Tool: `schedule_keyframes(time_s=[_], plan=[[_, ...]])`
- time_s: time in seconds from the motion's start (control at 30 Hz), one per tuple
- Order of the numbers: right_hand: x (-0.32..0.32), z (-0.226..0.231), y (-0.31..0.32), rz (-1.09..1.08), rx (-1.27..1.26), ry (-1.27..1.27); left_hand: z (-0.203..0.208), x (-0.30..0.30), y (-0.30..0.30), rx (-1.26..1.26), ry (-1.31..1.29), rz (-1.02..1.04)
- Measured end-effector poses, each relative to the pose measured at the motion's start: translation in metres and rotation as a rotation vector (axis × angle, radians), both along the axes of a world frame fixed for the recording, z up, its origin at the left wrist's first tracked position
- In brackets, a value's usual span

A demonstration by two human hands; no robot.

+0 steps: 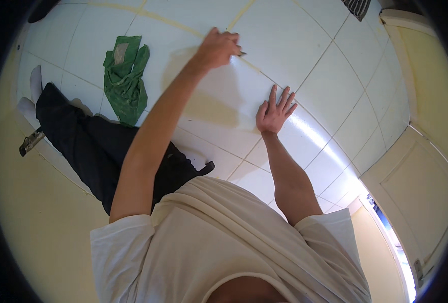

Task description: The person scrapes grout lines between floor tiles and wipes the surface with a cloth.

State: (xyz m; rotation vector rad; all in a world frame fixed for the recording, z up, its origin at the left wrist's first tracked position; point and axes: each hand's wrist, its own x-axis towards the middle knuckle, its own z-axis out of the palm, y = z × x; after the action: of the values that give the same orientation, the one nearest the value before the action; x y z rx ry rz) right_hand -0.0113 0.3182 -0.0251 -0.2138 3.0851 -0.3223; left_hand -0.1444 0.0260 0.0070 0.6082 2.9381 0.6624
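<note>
My left hand [218, 49] is stretched far out over the pale floor tiles [294, 45], its fingers curled closed at a grout line. A small dark, greenish tip [241, 53] sticks out beside its fingers; the rest of that thing is hidden in the grip, so I cannot tell its kind. My right hand [277, 112] lies flat on the tiles with its fingers spread, near the same grout line, and holds nothing. To the left of my left forearm, a crumpled green cloth [125, 83] with a pale patch rests on the floor, apart from both hands.
My legs in black trousers [90, 146] stretch out to the left. Beside my feet, a dark and silvery object [31, 142] is by the wall. Yellowish grout [171, 21] runs across the far tiles. A striped cloth [358, 7] lies far right, and a cream door [416, 182] stands at right.
</note>
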Motion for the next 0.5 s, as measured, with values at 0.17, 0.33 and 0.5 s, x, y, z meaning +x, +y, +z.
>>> schedule_keyframes(time_s=[0.17,0.33,0.5], plan=[[0.000,0.000,0.001,-0.002,-0.001,-0.009,0.002,0.009,-0.021,-0.051,0.043,0.082],[-0.001,0.000,-0.001,0.001,0.008,-0.010,-0.017,0.024,0.049,0.011,0.177,-0.014],[0.000,-0.001,0.003,-0.008,0.008,0.002,-0.016,0.027,0.057,0.007,0.304,-0.226]])
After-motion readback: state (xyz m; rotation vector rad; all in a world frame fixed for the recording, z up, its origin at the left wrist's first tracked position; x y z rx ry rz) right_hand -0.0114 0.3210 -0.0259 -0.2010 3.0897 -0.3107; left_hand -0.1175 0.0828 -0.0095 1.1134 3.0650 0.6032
